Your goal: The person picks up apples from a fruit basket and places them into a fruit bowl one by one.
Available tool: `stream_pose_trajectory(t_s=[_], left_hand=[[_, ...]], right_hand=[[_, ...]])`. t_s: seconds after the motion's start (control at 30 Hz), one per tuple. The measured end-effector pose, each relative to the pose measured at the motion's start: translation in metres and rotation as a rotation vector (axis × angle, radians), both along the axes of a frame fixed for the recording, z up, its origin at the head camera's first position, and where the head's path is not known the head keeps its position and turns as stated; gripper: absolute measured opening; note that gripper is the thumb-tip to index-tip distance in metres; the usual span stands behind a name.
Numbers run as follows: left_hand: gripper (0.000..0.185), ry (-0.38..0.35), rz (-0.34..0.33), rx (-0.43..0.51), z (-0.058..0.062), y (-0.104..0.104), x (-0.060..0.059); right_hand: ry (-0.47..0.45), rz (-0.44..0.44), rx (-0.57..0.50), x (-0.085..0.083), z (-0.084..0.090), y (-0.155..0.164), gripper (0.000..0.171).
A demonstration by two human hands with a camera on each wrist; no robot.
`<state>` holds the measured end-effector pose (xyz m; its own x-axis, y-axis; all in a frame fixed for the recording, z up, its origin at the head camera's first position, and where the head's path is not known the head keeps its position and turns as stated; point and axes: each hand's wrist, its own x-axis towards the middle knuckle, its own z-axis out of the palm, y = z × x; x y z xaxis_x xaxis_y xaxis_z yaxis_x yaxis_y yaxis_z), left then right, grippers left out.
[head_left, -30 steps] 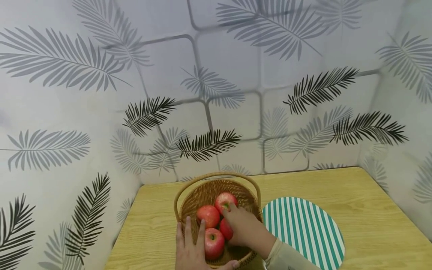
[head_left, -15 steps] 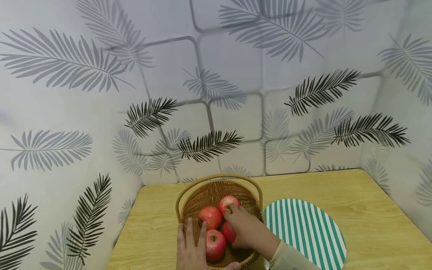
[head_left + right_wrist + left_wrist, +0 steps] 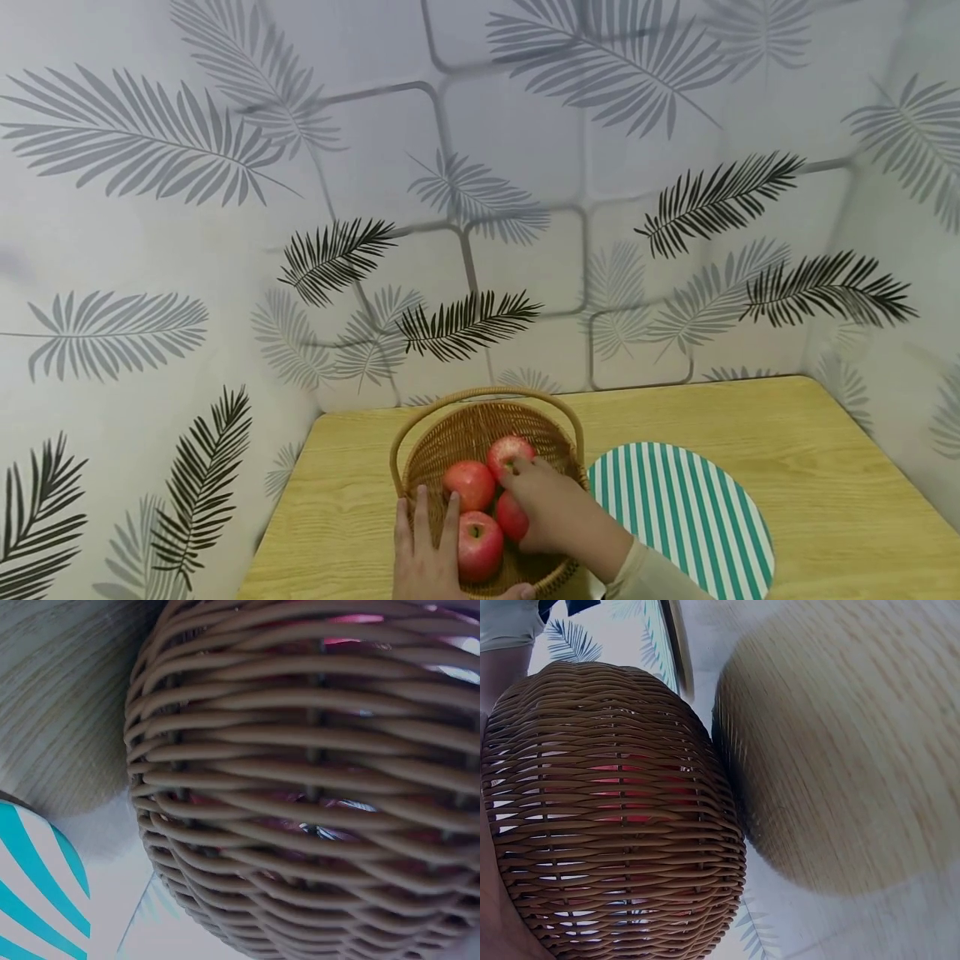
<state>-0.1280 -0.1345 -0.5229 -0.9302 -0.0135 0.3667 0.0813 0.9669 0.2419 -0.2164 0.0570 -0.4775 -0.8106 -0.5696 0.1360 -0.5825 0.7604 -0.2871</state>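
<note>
A brown wicker basket [image 3: 480, 417] with an arched handle stands on the table with several red apples inside. My left hand [image 3: 427, 550] rests at its near left rim, fingers straight and pointing away, beside the nearest apple [image 3: 480, 546]. My right hand [image 3: 558, 512] reaches in from the right and holds the right-hand apple [image 3: 512, 517], which it partly covers. Its fingertips lie against the far apple [image 3: 510, 454]; the thumb is mostly hidden. Another apple [image 3: 468, 485] sits at the left. Both wrist views show mainly the basket's woven outside [image 3: 622, 817], with red showing through the gaps.
A round mat with green and white stripes [image 3: 682, 517] lies right of the basket on the light wooden table [image 3: 825, 467]. Walls with a leaf pattern [image 3: 517, 267] stand behind the table and at both sides.
The head view has shifted very slightly. Both hands, the basket and the apples stay nearly in the same places relative to one another.
</note>
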Motion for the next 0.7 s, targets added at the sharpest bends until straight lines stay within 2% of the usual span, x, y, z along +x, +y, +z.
stream_pose_trajectory(t_s=[0.13,0.2,0.43,0.7], left_hand=[[0.136,-0.027,0.004,0.02,0.0,0.0,0.0],[0.136,-0.042,0.01,0.026,0.001,0.0,0.0],[0.136,-0.074,0.01,0.025,0.006,0.001,0.0],[0.135,-0.097,0.012,0.043,0.006,0.001,0.0]], right_hand=[[0.013,-0.006,-0.057,0.001,0.004,0.005,0.066],[0.003,-0.008,-0.091,0.001,0.005,0.008,0.062],[-0.023,0.035,-0.199,0.004,0.01,0.015,0.074],[0.013,0.036,-0.301,0.011,0.016,0.024,0.072]])
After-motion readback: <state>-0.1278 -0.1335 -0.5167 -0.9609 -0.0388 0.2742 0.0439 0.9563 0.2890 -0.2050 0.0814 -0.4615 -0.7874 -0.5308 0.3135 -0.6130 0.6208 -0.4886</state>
